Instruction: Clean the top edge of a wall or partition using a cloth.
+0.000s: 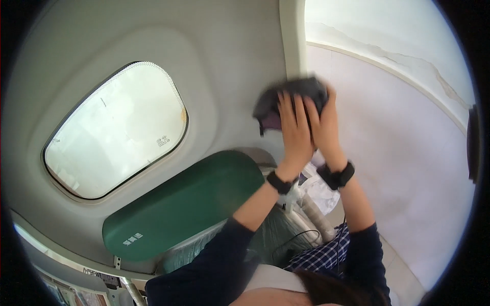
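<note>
1. Dark grey bundle [267, 105], raised before the wall [237, 66].
2. My left hand [296, 130] and right hand [326, 131] both hold it, fingers nearly straight.
3. Either palm slackening could let it drop.

dark grey item [295, 85] | purplish patch | blurred | tilted | held aloft

Navy sleeves [217, 260] ending near elbows; black band [279, 182] on each wrist; white top [275, 278].
</note>
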A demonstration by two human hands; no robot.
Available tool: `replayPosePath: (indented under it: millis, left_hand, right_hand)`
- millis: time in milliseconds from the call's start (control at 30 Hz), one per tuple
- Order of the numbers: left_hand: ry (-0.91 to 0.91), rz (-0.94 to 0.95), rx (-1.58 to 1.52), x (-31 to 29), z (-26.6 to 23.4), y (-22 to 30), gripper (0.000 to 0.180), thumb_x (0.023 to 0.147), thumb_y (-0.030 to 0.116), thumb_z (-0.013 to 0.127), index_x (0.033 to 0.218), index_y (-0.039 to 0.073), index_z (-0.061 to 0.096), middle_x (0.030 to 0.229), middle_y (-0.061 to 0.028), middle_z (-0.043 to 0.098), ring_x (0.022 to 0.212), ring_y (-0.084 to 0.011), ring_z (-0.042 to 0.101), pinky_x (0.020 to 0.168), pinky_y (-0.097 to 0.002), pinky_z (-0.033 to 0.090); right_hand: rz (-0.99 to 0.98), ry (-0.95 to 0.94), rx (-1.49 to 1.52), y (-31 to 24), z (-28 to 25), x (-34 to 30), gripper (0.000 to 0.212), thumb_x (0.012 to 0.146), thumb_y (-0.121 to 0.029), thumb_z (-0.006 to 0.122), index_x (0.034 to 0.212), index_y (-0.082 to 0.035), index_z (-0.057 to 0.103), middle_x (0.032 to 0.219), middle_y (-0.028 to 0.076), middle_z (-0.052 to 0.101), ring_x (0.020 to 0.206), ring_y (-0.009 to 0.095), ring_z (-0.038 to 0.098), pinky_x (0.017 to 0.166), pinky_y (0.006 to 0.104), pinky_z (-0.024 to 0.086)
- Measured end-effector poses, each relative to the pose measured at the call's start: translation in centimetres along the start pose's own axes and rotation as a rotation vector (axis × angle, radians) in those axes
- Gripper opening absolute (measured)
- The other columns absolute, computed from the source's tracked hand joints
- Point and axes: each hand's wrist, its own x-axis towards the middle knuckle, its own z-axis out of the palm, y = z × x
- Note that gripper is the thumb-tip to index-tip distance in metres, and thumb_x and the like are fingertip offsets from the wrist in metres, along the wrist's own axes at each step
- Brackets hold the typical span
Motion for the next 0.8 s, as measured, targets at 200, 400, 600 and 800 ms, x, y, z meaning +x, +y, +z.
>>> replayPosePath:
  millis: [200, 400, 600, 800]
  left_hand:
    - [-0.432, -0.069, 0.074, -19.0, -0.4, -3.6, 0.055, 0.074, 0.004, 0.052, 0.123, -0.005, 0.029, 0.126, -0.0336, 0.021, 0.114, -0.0517, 0.025, 0.092, -0.0528, 0.028]
    - [-0.258, -0.166, -0.065, -9.0, -0.4, -1.4, 0.059, 0.077, 0.013, 0.051, 0.124, -0.009, 0.022, 0.129, -0.034, 0.016, 0.121, -0.0499, 0.013, 0.096, -0.0538, 0.019]
    - [-0.016, 0.038, -0.123, 8.2, -1.5, 0.1, 0.064, 0.077, 0.014, 0.048, 0.13, -0.005, 0.017, 0.134, -0.0267, 0.015, 0.123, -0.0457, 0.014, 0.099, -0.0517, 0.013]
    - [-0.104, -0.009, 0.049, -0.2, -0.5, -0.2, 0.064, 0.082, 0.024, 0.045, 0.129, -0.009, 0.015, 0.132, -0.0321, 0.013, 0.123, -0.0462, 0.012, 0.1, -0.0493, 0.012]
  right_hand:
    - [0.462, -0.355, -0.194, 6.8, -1.8, -14.9, 0.033, 0.084, -0.02, 0.046, 0.107, 0.004, 0.04, 0.095, 0.027, 0.051, 0.086, 0.042, 0.049, 0.073, 0.041, 0.041]
    - [0.085, -0.216, -0.225, 2.2, -2.2, -7.2, 0.04, 0.079, -0.018, 0.055, 0.111, 0.001, 0.04, 0.096, 0.021, 0.051, 0.092, 0.036, 0.049, 0.077, 0.0377, 0.04]
    - [-0.298, 0.131, 0.023, -3.5, 0.3, 7.7, 0.041, 0.078, -0.02, 0.058, 0.109, 0.002, 0.042, 0.098, 0.02, 0.051, 0.089, 0.034, 0.051, 0.077, 0.0348, 0.041]
    - [0.031, -0.014, -0.041, -0.3, 0.4, 0.4, 0.039, 0.08, -0.025, 0.053, 0.108, -0.001, 0.041, 0.094, 0.024, 0.051, 0.084, 0.039, 0.051, 0.071, 0.0395, 0.041]
